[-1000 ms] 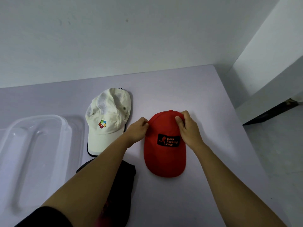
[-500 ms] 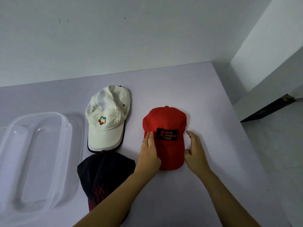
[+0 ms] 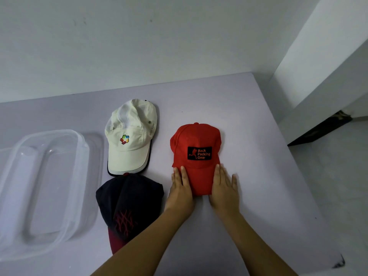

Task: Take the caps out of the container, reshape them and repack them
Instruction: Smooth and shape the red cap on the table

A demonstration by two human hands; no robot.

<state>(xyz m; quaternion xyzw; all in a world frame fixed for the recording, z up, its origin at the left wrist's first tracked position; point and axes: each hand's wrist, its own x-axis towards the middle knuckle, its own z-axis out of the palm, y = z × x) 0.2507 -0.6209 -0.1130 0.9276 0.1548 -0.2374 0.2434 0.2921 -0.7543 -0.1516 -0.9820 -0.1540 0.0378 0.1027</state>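
Right now your left hand [image 3: 181, 189] and right hand [image 3: 224, 187] lie flat, fingers straight, against either side of the red cloth cap's [image 3: 196, 156] brim on the lilac table [image 3: 249, 126]. Left of it sit a cream cap [image 3: 130, 136], a navy cap [image 3: 127, 204] nearer you, and the clear plastic container [image 3: 45, 188] far left.

Count's three: one red cap [image 3: 196, 144], one cream cap [image 3: 129, 152] and one navy cap [image 3: 127, 196], both left of the left hand [image 3: 181, 188], plus one clear container [image 3: 79, 136].

Lilac table [image 3: 249, 116]: clear container [image 3: 83, 140] left; white cap [image 3: 131, 148] centre, dark cap [image 3: 129, 194] touching its brim; red cap [image 3: 196, 140] right, apart.
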